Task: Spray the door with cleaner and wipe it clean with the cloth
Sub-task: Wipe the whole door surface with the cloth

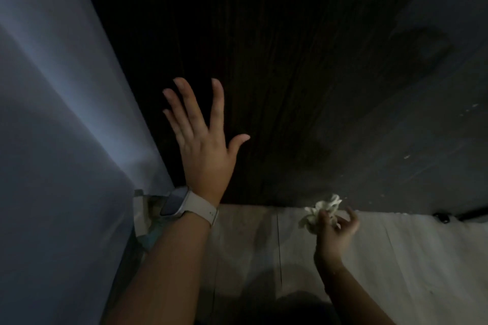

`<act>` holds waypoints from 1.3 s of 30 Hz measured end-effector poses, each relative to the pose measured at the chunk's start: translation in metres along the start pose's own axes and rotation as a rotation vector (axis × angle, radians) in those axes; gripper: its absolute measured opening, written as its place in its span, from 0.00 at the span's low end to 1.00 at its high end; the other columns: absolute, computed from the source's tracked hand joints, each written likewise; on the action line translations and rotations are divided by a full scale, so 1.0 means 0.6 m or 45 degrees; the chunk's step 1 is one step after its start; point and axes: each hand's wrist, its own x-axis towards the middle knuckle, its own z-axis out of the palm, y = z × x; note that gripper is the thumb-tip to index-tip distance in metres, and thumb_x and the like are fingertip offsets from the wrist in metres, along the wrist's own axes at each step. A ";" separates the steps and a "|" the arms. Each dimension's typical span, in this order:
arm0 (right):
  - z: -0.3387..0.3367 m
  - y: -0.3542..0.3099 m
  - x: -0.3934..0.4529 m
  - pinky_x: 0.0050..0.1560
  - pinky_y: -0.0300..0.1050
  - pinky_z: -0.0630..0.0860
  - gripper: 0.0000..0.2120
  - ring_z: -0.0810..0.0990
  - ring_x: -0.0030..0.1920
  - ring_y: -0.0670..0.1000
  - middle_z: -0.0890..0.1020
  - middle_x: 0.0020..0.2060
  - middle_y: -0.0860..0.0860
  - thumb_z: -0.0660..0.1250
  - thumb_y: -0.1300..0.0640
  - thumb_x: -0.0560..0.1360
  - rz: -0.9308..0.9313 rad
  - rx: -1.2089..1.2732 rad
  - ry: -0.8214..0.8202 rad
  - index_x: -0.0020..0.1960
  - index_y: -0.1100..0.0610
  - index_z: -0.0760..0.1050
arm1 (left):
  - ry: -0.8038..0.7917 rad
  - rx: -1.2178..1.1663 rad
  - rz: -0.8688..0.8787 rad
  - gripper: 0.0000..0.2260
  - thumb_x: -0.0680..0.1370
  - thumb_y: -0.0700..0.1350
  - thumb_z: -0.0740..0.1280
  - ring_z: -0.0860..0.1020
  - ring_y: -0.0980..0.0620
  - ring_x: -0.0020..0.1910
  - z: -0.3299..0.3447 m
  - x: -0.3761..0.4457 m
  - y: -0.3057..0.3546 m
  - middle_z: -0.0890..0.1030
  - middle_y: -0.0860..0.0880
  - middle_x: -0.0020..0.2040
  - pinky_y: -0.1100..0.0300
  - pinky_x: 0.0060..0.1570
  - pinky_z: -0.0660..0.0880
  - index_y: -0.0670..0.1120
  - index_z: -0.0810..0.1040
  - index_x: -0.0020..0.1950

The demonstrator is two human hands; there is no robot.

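A dark wooden door (277,60) fills the upper middle of the dim head view, its bottom edge meeting the floor. My left hand (203,140), a pale watch on its wrist, lies flat against the door's lower left with fingers spread and straight. My right hand (335,229) is low at the right, near the door's bottom edge, its fingers curled round a crumpled whitish cloth (319,210). No spray bottle is in view.
A grey-blue wall (58,113) runs along the left beside the door. Pale floor tiles (422,258) lie below. A small dark object (443,217) sits at the door's base on the far right.
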 end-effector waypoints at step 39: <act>0.307 0.147 -0.090 0.55 0.61 0.78 0.02 0.82 0.49 0.64 0.84 0.45 0.61 0.70 0.59 0.76 0.521 0.258 0.094 0.44 0.55 0.80 | -0.067 0.003 -0.079 0.48 0.69 0.64 0.74 0.46 0.19 0.72 -0.006 0.009 0.026 0.49 0.20 0.72 0.39 0.72 0.38 0.48 0.49 0.76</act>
